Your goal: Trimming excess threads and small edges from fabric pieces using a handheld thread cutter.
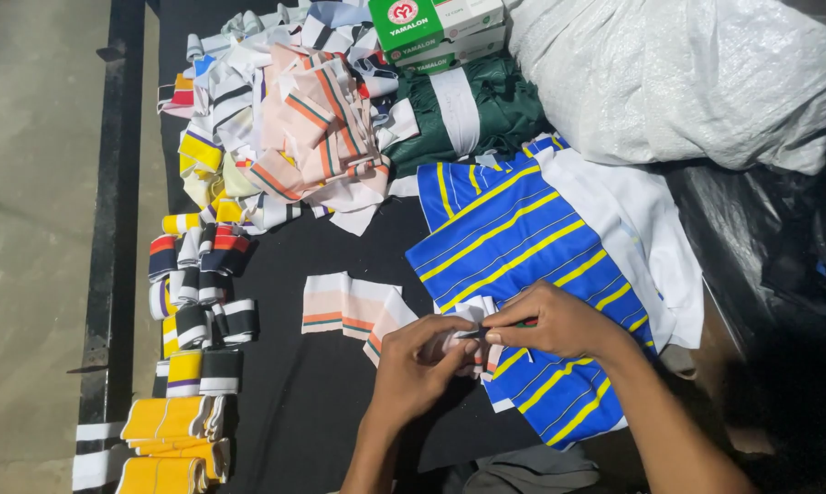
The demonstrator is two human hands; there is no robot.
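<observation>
My left hand (419, 361) pinches a small folded strip of pale striped fabric (451, 346) near the front of the black table. My right hand (552, 320) meets it from the right and grips the same strip together with a small dark tool with a red-green handle; the tool is mostly hidden by the fingers. Both hands rest over the lower edge of a stack of blue fabric with yellow stripes (509, 240). Just left of the hands lie flat peach and white striped pieces (344, 304).
A heap of mixed striped ribbed strips (285, 119) fills the back left. Folded bundles (198, 302) and yellow rolls (166, 439) line the left edge. Green fabric (486, 101), green and white boxes (436, 27) and a large white sack (678, 73) sit behind.
</observation>
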